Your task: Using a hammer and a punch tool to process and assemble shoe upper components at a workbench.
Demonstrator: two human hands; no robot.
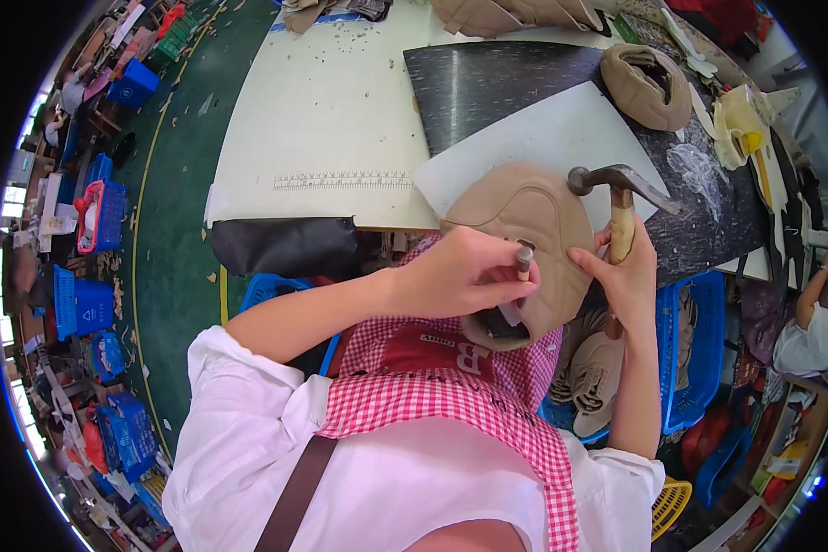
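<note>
Pinched in my left hand (pixel 474 271) is a short hand tool (pixel 523 260) with a wooden handle and a metal cap. Its lower end is over a dark opening in a tan, padded, stitched shoe upper (pixel 515 207), and my fingers partly hide it. My right hand (pixel 633 262) is wrapped round the wooden handle of a claw hammer (pixel 622 225), whose metal head points up beyond the hand. The right thumb presses on the upper's right edge. The upper rests partly on a pale sheet (pixel 561 129) at the table's near edge.
Another tan upper (pixel 647 87) lies on the black mottled board (pixel 497 78), with more tan pieces (pixel 515 14) farther back. A black covered pad (pixel 285 244) sits on the near table edge. Blue baskets (pixel 699 359) stand below, beside beige shoe uppers (pixel 596 373). Another person (pixel 810 336) is at far right.
</note>
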